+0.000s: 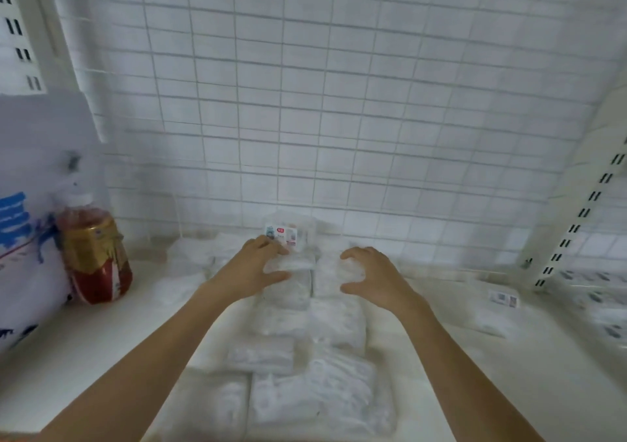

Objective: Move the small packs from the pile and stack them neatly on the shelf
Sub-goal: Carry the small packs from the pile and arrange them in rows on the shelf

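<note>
While both hands work the far end of the row: small packs, clear, on shelf (509,357).
We note left hand (252,268) curled onto one pack (288,272), right hand (369,273) clawed over its neighbour (327,277), seemingly squaring them; more small packs (315,397) lie nearer us; bottle (93,255) stands left of the left hand.

Bare shelf (101,350) lies open on the left between the red-and-gold bottle (95,255) and the rows of small packs (305,357) that fill the middle. The wire grid (339,119) closes off the back, with an upright pack (288,234) just before it. On the right a slotted upright (573,228) and a lone pack (498,312) narrow the passage
</note>
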{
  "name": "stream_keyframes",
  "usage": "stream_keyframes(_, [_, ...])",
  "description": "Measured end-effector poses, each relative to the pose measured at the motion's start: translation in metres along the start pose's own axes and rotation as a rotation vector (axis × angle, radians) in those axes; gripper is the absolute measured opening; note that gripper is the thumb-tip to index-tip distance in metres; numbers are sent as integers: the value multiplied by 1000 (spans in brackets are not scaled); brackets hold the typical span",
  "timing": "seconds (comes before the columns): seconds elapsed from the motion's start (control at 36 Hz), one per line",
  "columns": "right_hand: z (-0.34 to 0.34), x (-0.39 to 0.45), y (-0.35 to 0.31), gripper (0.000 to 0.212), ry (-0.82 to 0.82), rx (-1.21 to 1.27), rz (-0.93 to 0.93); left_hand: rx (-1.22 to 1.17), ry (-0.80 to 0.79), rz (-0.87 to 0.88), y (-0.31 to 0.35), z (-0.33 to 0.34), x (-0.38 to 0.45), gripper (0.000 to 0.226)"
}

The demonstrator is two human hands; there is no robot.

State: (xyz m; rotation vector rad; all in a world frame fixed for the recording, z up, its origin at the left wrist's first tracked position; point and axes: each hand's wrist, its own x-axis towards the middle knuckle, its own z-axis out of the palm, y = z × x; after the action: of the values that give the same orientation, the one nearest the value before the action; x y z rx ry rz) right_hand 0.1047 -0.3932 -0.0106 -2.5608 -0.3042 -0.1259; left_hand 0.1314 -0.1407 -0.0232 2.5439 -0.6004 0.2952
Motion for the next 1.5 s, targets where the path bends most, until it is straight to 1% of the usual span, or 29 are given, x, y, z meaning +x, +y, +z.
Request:
stream_keyframes(0.08, [-4, -5, -4, 45, 28, 65, 20, -98, 60, 35, 3, -9, -1, 38])
stream_keyframes(0.17, [-7, -10, -7, 35, 76, 146, 37, -321, 67, 11, 8, -16, 0, 30])
stream_keyframes(0.22, [-8, -11, -8, 31, 112, 220, 79, -414, 77, -7, 11, -18, 2, 22])
stream_keyframes(0.25, [-8, -12, -9, 34, 132, 260, 95, -453, 85, -25, 13, -20, 3, 20])
stream_keyframes(0.31, [-8, -12, -9, 51, 171, 320, 117, -517, 104, -71, 14, -20, 8, 14])
stream_keyframes(0.33, [-8, -12, -10, 51, 185, 351, 134, -529, 106, -95, 13, -19, 10, 11])
stream_keyframes(0.39, [-8, -12, -12, 34, 205, 433, 194, -542, 80, -132, 10, -15, 13, 6])
stream_keyframes(0.44, [-4, -11, -11, 25, 211, 485, 247, -567, 44, -151, 7, -9, 14, 3])
stream_keyframes(0.56, [5, -11, -8, 23, 199, 575, 311, -576, 33, -191, 1, 3, 14, 11])
stream_keyframes(0.61, [7, -11, -7, 26, 186, 616, 331, -617, 19, -225, 1, 4, 11, 10])
stream_keyframes(0.64, [7, -11, -7, 30, 170, 626, 333, -658, -9, -237, 1, 3, 9, 15])
stream_keyframes(0.69, [7, -12, -7, 44, 115, 615, 327, -724, -111, -237, 2, -1, 4, 35])
stream_keyframes(0.75, [6, -12, -8, 61, 61, 579, 319, -686, -206, -224, 0, -5, -1, 55])
stream_keyframes(0.81, [7, -10, -8, 72, 42, 528, 300, -611, -237, -212, -1, -6, -4, 68])
stream_keyframes(0.83, [8, -10, -9, 74, 44, 502, 286, -588, -232, -199, -1, -6, -5, 70])
stream_keyframes(0.89, [9, -10, -11, 72, 67, 447, 254, -551, -200, -148, -1, -5, -7, 69])
stream_keyframes(0.97, [11, -11, -16, 70, 111, 326, 218, -487, -150, -24, -1, -2, -9, 68])
stream_keyframes(1.03, [12, -13, -19, 70, 146, 253, 216, -460, -106, 29, 0, -1, -10, 63])
stream_keyframes(1.11, [13, -19, -22, 70, 209, 241, 224, -453, -31, 55, -1, 0, -11, 53])
stream_keyframes(1.17, [12, -26, -24, 68, 243, 232, 224, -439, -15, 51, -1, 0, -12, 45])
stream_keyframes(1.19, [11, -28, -25, 68, 255, 223, 226, -428, -20, 51, -1, 0, -12, 44])
stream_keyframes(1.31, [10, -41, -29, 71, 292, 198, 239, -345, -51, 76, -1, 5, -12, 61])
stream_keyframes(1.36, [8, -48, -31, 74, 298, 177, 235, -338, -31, 56, 1, 6, -11, 62])
stream_keyframes(1.42, [6, -56, -34, 72, 305, 99, 219, -304, -2, 21, 1, 7, -8, 67])
stream_keyframes(1.5, [0, -69, -36, 68, 332, 10, 198, -223, -36, -19, 2, 7, -5, 78])
